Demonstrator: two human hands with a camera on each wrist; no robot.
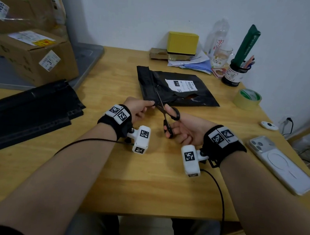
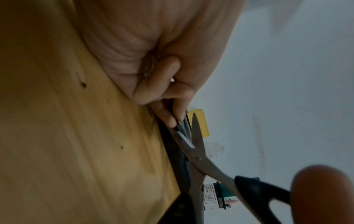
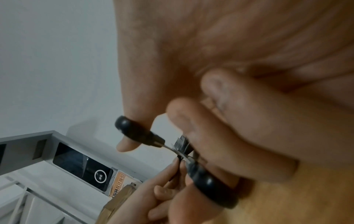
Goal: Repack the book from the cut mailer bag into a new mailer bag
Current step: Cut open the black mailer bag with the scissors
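The risk, as I judge it, is the scissors (image 1: 166,114) biting into the left hand (image 1: 139,109), which pinches the black mailer bag (image 1: 177,88) just beside the parted blades, or nicking the book (hidden, presumably inside). The bag lies mid-table toward the back edge. The right hand (image 1: 185,129) grips the handles, thumb and fingers through the loops.

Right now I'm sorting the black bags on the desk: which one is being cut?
The black mailer bag with the white shipping label, mid-desk. The left hand pinches its near edge while the right hand works the scissors. The folded black stack lies untouched.
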